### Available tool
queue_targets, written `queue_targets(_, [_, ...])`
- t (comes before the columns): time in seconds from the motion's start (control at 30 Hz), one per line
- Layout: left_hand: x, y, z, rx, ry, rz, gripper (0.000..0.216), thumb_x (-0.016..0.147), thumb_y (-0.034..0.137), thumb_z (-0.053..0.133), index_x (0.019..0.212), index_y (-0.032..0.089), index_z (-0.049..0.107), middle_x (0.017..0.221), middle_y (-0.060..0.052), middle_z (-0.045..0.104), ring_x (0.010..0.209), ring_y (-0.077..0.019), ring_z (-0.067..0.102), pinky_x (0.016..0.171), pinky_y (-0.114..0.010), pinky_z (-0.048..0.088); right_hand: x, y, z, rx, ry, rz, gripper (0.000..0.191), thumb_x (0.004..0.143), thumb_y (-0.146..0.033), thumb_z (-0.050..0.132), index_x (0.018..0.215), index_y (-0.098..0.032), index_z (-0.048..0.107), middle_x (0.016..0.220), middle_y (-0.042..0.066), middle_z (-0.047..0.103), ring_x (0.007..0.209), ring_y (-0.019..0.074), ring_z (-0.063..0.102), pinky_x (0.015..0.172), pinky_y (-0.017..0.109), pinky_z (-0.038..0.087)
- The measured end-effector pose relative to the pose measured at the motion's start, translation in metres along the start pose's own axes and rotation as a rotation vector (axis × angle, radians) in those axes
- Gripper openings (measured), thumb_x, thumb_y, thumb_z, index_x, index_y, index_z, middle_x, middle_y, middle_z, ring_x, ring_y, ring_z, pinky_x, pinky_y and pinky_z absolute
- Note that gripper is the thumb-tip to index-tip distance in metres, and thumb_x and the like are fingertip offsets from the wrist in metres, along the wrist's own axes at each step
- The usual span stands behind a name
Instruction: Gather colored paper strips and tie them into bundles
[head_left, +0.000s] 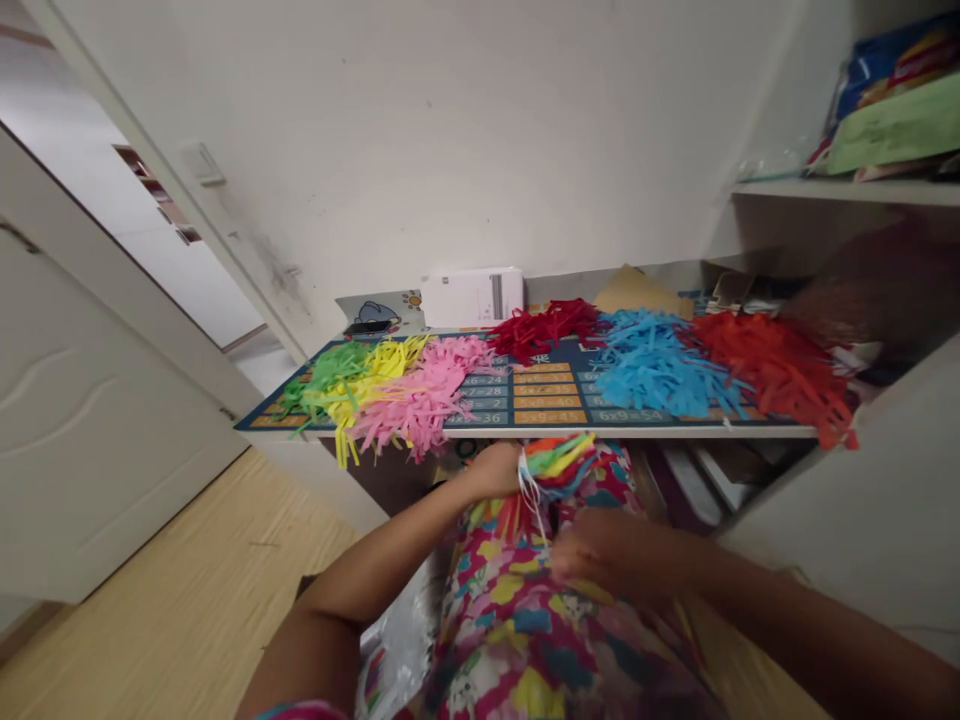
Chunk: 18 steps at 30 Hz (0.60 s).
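My left hand is closed around a bundle of mixed coloured paper strips, held just below the desk's front edge. A white string hangs from the bundle. Down over my lap, my right hand has its fingers pinched together, apparently on the string's lower end; the frame is blurred there. On the desk lie piles of cut paper strips: green, yellow, pink, dark red, blue and orange-red.
The desk wears a multiplication-table mat. A white box and a piece of cardboard stand against the back wall. Right of me is a shelf with packets. A white door and wooden floor are to the left.
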<state>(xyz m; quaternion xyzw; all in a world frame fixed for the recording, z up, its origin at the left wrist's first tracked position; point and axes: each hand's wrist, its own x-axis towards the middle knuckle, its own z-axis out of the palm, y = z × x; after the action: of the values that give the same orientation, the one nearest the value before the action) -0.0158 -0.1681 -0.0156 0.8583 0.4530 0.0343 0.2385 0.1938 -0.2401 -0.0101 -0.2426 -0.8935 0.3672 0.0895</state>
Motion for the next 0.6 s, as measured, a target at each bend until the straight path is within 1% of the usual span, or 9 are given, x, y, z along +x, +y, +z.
queue_targets(0.03, [-0.008, -0.005, -0.008, -0.039, 0.001, 0.026, 0.021, 0.079, 0.024, 0.064, 0.096, 0.017, 0.076, 0.094, -0.006, 0.077, 0.094, -0.0262, 0.07, 0.082, -0.03, 0.052, -0.007, 0.006, 0.008, 0.017, -0.065, 0.01, 0.032, 0.094, -0.029, 0.045, 0.081, -0.018, 0.073, 0.076, 0.004, 0.071, 0.069, 0.0147, 0.061, 0.067, 0.025, 0.047])
queue_targets(0.1, [-0.023, -0.009, -0.017, -0.138, -0.07, 0.13, 0.025, 0.074, 0.025, 0.07, 0.097, 0.017, 0.075, 0.094, -0.001, 0.077, 0.09, -0.0226, 0.069, 0.079, -0.025, 0.052, -0.014, 0.026, 0.008, 0.018, -0.09, 0.088, 0.034, 0.093, -0.028, 0.045, 0.08, -0.016, 0.073, 0.071, 0.004, 0.069, 0.062, 0.0147, 0.06, 0.061, 0.025, 0.047])
queue_targets(0.17, [-0.029, -0.003, -0.012, -0.218, -0.218, 0.248, 0.024, 0.067, 0.026, 0.075, 0.089, 0.017, 0.075, 0.086, 0.0, 0.075, 0.082, -0.021, 0.068, 0.075, -0.024, 0.051, -0.009, 0.046, -0.011, -0.018, -0.037, 0.172, 0.032, 0.091, -0.027, 0.047, 0.077, -0.015, 0.074, 0.065, 0.004, 0.067, 0.056, 0.0144, 0.058, 0.055, 0.025, 0.045])
queue_targets(0.2, [-0.027, 0.002, -0.006, -0.248, -0.287, 0.262, 0.021, 0.063, 0.026, 0.078, 0.082, 0.017, 0.074, 0.081, 0.0, 0.074, 0.078, -0.0211, 0.067, 0.074, -0.024, 0.051, -0.003, 0.052, -0.025, -0.043, -0.006, 0.211, 0.031, 0.089, -0.026, 0.048, 0.074, -0.014, 0.073, 0.062, 0.003, 0.066, 0.053, 0.0139, 0.056, 0.053, 0.025, 0.044])
queue_targets(0.27, [-0.017, 0.014, 0.009, -0.292, -0.331, 0.16, 0.016, 0.056, 0.024, 0.081, 0.063, 0.018, 0.068, 0.068, -0.002, 0.071, 0.076, -0.0235, 0.067, 0.075, -0.028, 0.051, 0.014, 0.053, -0.048, -0.108, 0.064, 0.282, 0.027, 0.085, -0.025, 0.054, 0.066, -0.015, 0.071, 0.058, 0.002, 0.064, 0.05, 0.0131, 0.055, 0.052, 0.024, 0.041])
queue_targets(0.33, [-0.001, 0.022, 0.022, -0.367, -0.259, 0.005, 0.022, 0.053, 0.023, 0.082, 0.052, 0.018, 0.06, 0.062, -0.005, 0.068, 0.08, -0.027, 0.067, 0.078, -0.032, 0.052, 0.028, 0.038, -0.056, -0.204, 0.157, 0.337, 0.022, 0.082, -0.025, 0.061, 0.063, -0.016, 0.07, 0.06, 0.003, 0.065, 0.055, 0.0143, 0.057, 0.056, 0.024, 0.039])
queue_targets(0.4, [0.012, 0.024, 0.028, -0.496, -0.162, -0.073, 0.024, 0.056, 0.029, 0.082, 0.054, 0.018, 0.062, 0.064, -0.006, 0.069, 0.086, -0.0281, 0.067, 0.081, -0.034, 0.052, 0.035, 0.014, -0.046, -0.314, 0.261, 0.375, 0.017, 0.083, -0.023, 0.061, 0.073, -0.016, 0.072, 0.074, 0.009, 0.071, 0.069, 0.0183, 0.062, 0.062, 0.027, 0.038])
queue_targets(0.5, [0.022, 0.019, 0.025, -0.764, -0.049, -0.117, 0.031, 0.065, 0.043, 0.08, 0.072, 0.014, 0.071, 0.073, -0.003, 0.071, 0.087, -0.0247, 0.068, 0.086, -0.034, 0.053, 0.028, -0.012, -0.022, -0.452, 0.382, 0.424, 0.027, 0.091, -0.02, 0.047, 0.092, -0.013, 0.073, 0.091, 0.017, 0.072, 0.082, 0.0231, 0.062, 0.068, 0.031, 0.036])
queue_targets(0.6, [0.034, 0.017, 0.013, -1.056, 0.042, -0.152, 0.042, 0.065, 0.045, 0.083, 0.09, 0.012, 0.074, 0.081, -0.003, 0.074, 0.086, -0.0203, 0.069, 0.091, -0.033, 0.052, 0.019, 0.002, -0.027, -0.577, 0.648, 0.416, 0.038, 0.098, -0.029, 0.041, 0.087, -0.015, 0.074, 0.085, 0.015, 0.069, 0.083, 0.0238, 0.06, 0.074, 0.033, 0.037])
